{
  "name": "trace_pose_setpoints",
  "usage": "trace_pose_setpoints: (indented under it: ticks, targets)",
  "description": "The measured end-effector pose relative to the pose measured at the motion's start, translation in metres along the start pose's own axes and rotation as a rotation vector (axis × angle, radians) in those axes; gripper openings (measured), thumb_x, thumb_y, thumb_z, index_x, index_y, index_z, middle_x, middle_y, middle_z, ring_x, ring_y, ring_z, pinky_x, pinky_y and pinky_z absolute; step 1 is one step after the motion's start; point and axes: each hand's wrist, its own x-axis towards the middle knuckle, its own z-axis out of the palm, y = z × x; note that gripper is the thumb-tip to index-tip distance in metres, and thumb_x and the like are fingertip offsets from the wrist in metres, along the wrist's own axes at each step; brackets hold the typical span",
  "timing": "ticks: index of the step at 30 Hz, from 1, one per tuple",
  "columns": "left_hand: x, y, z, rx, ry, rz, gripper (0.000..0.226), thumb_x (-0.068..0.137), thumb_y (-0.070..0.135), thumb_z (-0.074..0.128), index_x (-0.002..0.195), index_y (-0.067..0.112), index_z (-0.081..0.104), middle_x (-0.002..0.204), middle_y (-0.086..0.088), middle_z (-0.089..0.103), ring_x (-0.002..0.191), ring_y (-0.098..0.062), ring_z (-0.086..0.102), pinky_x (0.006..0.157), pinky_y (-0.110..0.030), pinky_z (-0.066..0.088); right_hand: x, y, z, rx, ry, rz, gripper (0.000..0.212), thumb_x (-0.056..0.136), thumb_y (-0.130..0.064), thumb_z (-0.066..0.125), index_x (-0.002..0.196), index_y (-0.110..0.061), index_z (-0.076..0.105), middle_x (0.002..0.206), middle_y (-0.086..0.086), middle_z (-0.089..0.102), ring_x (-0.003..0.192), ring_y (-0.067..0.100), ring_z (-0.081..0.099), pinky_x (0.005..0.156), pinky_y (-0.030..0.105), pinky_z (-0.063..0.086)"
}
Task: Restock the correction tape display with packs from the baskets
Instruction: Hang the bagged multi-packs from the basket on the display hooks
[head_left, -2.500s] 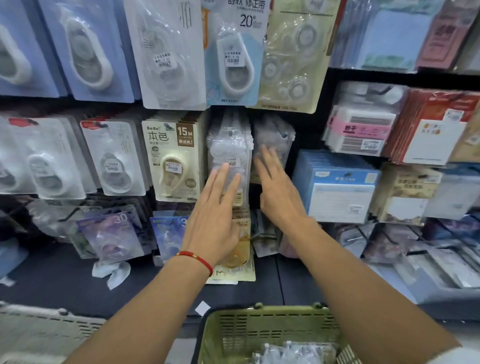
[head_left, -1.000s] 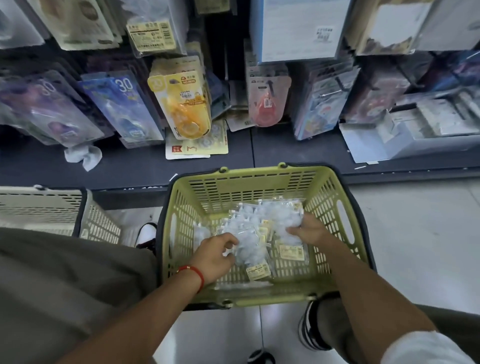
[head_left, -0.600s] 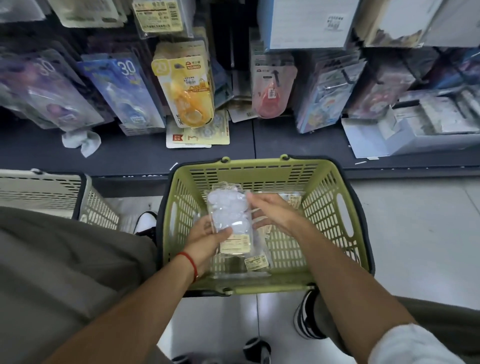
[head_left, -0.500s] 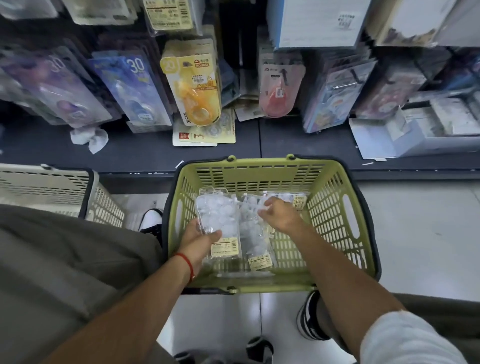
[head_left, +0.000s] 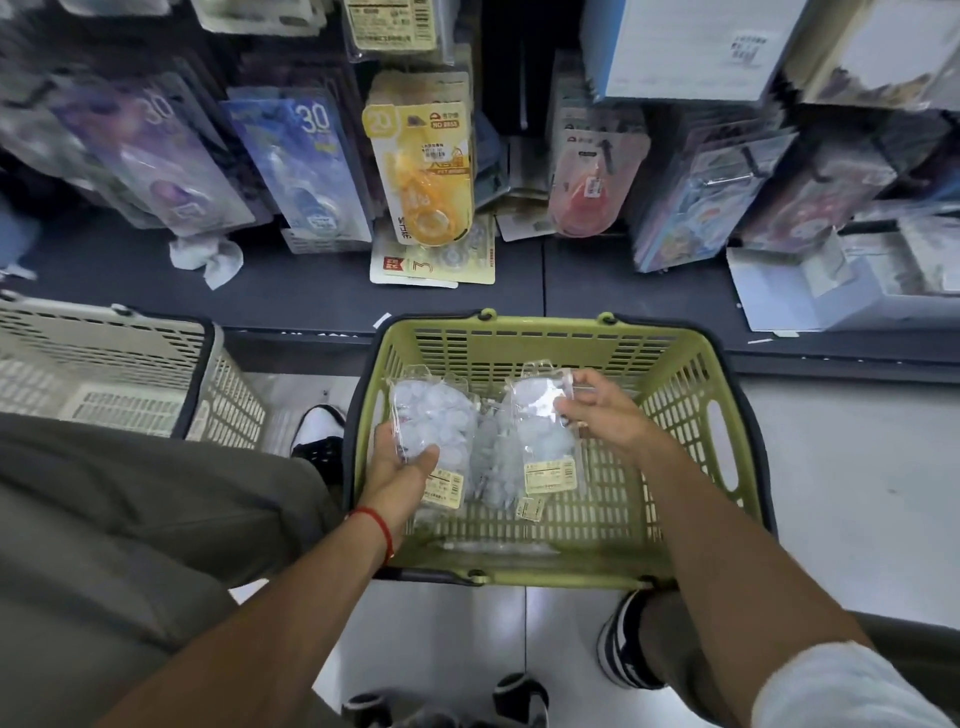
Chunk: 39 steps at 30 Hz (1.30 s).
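A green basket (head_left: 696, 415) sits on the floor below the display. Over it, my left hand (head_left: 400, 467) grips a clear pack of correction tapes (head_left: 434, 415) by its lower edge. My right hand (head_left: 597, 410) pinches the top of a second clear pack (head_left: 543, 441), which hangs tilted. Another clear pack (head_left: 498, 483) lies between them on the basket floor. Packs of correction tape hang on the display above, among them a yellow pack (head_left: 423, 171) and a blue pack (head_left: 306, 161).
A beige basket (head_left: 104, 364) stands to the left of the green one. The dark bottom shelf (head_left: 291, 291) holds a flat yellow card pack (head_left: 431, 260) and a crumpled white wrapper (head_left: 208, 257). My feet stand beside and in front of the green basket.
My hands left the display and dropped into the green basket. The left hand took up one clear pack, then the right hand lifted a second pack beside it.
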Motion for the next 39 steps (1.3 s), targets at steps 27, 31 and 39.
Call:
trace_pose_setpoints:
  ticks: [27, 31, 39]
  targets:
    - [-0.005, 0.019, -0.021, -0.172, -0.042, 0.118, 0.068, 0.079, 0.002, 0.088, 0.12, 0.045, 0.056, 0.115, 0.008, 0.078, 0.106, -0.019, 0.076, 0.088, -0.046, 0.063, 0.009, 0.061, 0.085, -0.99, -0.173, 0.024, 0.067, 0.094, -0.022, 0.077, 0.153, -0.015, 0.047, 0.152, 0.009, 0.046, 0.139, 0.028, 0.05, 0.111, 0.036, 0.044]
    - [-0.006, 0.022, -0.019, -0.214, 0.011, 0.107, 0.065, 0.081, -0.002, 0.085, 0.122, 0.039, 0.056, 0.118, -0.001, 0.077, 0.098, -0.026, 0.079, 0.074, -0.049, 0.065, -0.003, 0.03, 0.028, -0.643, -0.17, 0.122, 0.041, 0.095, -0.019, 0.077, 0.133, -0.021, 0.062, 0.138, 0.001, 0.057, 0.125, 0.019, 0.056, 0.107, 0.032, 0.046]
    - [-0.02, 0.049, 0.008, -0.328, 0.044, 0.224, 0.06, 0.088, -0.004, 0.079, 0.128, 0.03, 0.051, 0.121, -0.006, 0.073, 0.083, -0.017, 0.08, 0.064, -0.04, 0.066, -0.08, -0.065, -0.041, 0.131, -0.191, -0.098, 0.05, 0.092, -0.014, 0.074, 0.14, -0.017, 0.063, 0.132, 0.016, 0.073, 0.125, 0.039, 0.067, 0.109, 0.055, 0.048]
